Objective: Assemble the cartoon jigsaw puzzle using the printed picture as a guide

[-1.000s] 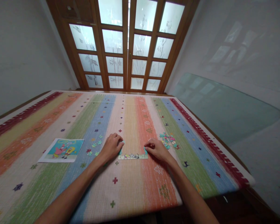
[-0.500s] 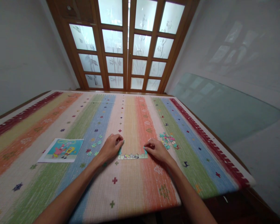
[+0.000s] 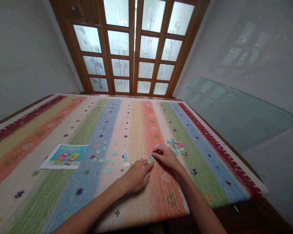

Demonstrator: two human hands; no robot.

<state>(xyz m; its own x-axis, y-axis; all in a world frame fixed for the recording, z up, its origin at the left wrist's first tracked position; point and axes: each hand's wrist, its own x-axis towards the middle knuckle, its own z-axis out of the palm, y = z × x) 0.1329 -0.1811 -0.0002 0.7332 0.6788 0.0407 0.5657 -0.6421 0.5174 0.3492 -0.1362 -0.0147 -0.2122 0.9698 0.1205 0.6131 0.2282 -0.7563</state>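
Observation:
My left hand lies over the right part of a partly joined jigsaw puzzle, its fingers drawn together with their tips at the lower right corner. That hand hides most of the bottom row; the left end and a short left side still show. At the puzzle's right side, my right hand pinches a small teal puzzle piece between thumb and fingertips, low against the cloth. Whether the piece is joined to the row I cannot tell. Several loose teal pieces lie left of the puzzle.
A heap of mixed puzzle pieces lies beyond my right hand. To the left is a printed cartoon picture on white paper. A striped cloth covers the table. Behind stand wooden doors with frosted panes.
My left hand has moved right and nearer to me, from the puzzle's left side to its lower right corner, uncovering loose pieces. My right hand has stayed almost in place.

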